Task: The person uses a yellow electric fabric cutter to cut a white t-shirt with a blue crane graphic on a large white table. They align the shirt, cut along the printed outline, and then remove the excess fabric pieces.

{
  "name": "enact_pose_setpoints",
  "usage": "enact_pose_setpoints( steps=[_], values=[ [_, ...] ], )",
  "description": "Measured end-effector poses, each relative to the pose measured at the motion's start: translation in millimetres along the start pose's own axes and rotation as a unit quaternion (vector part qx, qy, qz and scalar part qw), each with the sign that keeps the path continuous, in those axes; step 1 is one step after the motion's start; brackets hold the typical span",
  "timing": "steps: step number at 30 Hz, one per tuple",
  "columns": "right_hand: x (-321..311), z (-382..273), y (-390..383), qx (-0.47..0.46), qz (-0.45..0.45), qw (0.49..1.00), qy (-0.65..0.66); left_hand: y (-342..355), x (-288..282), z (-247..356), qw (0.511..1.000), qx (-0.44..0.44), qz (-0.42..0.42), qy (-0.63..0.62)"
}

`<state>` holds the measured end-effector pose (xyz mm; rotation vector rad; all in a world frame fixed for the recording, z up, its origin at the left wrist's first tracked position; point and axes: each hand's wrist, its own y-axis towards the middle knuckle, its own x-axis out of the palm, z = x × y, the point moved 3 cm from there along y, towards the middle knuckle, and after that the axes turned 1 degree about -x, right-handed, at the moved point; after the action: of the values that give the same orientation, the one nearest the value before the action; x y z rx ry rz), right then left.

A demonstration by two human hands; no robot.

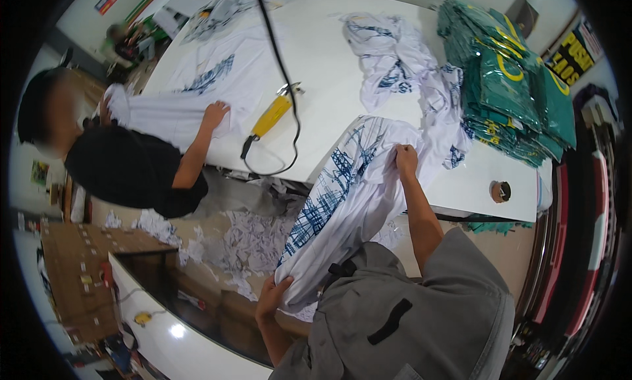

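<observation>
A white garment [359,192] with a blue scribbled line print hangs stretched between my two hands, partly over the table edge. My left hand [272,296] is closed on its lower end, low beside my body. Higher up, my right hand [406,159] pinches the upper end over the white table [316,57]. Just beyond my right hand, more white cloth with blue print [454,107] lies bunched, and a similar piece [388,51] rests farther back.
A yellow handheld electric cutter [271,117] lies on the table, its black cable [280,57] hanging from above. Green plastic-packed garments [507,77] are stacked at right, near a small brown round container [500,192]. A co-worker [125,163] handles white cloth at left. Fabric scraps [253,245] litter the floor.
</observation>
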<state>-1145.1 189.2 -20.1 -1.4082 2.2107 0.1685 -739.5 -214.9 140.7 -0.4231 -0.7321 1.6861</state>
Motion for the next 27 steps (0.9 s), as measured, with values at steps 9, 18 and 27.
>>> enact_pose_setpoints(
  steps=[9,18,27],
  values=[
    [62,-73,-71,-0.119,-0.209,0.947,-0.214,-89,-21,-45,0.997,0.026,0.019,0.069],
    [95,-137,-277,0.049,-0.605,0.771,0.192,-295,-88,-191,0.95,-0.014,0.294,-0.106],
    [200,-135,-568,0.182,-0.82,0.459,0.29,-569,4,-393,0.498,0.093,0.825,-0.251]
  ],
)
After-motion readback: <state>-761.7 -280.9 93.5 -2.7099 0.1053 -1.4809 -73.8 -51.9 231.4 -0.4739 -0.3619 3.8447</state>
